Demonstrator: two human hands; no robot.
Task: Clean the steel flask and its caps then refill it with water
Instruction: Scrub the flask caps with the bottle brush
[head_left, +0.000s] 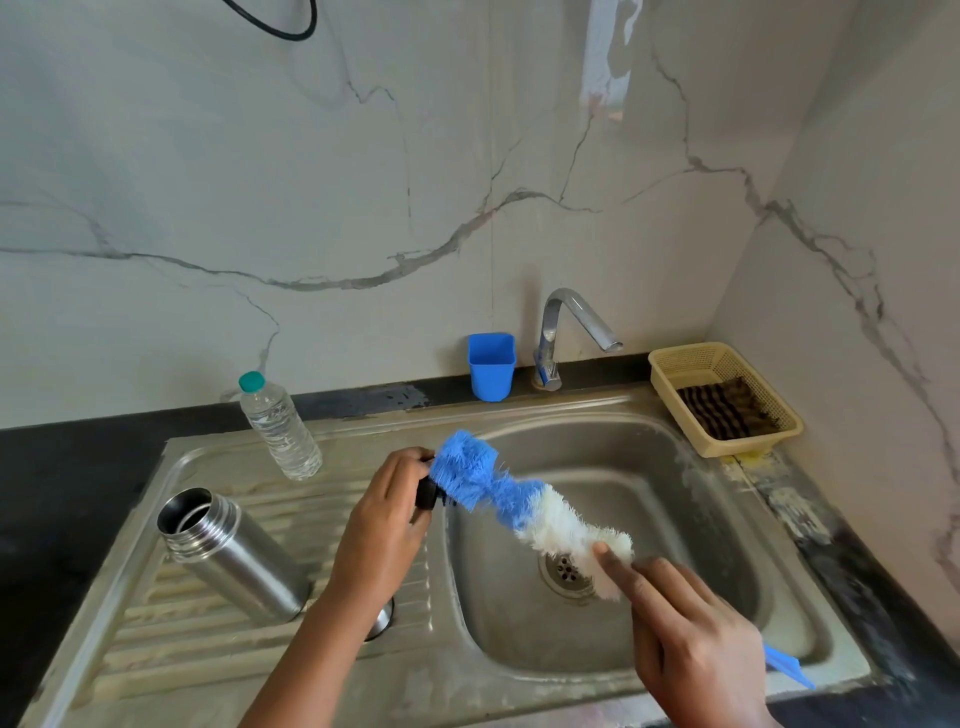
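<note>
The steel flask (236, 557) stands open, without a cap, on the ribbed drainboard (171, 639) at the left. My left hand (382, 525) grips a small black cap (428, 491) above the basin's left edge. My right hand (691, 639) holds the blue handle of a bottle brush (524, 499), index finger stretched along the white bristles. The brush's blue tip presses against the black cap. A steel cap (382, 621) lies on the drainboard, mostly hidden under my left forearm.
The sink basin (691, 499) with its drain lies under the brush. A tap (571, 327) and blue cup (491, 366) stand behind it. A plastic water bottle (278, 426) stands at the back left. A yellow basket (727, 397) with scrubbers sits at the right.
</note>
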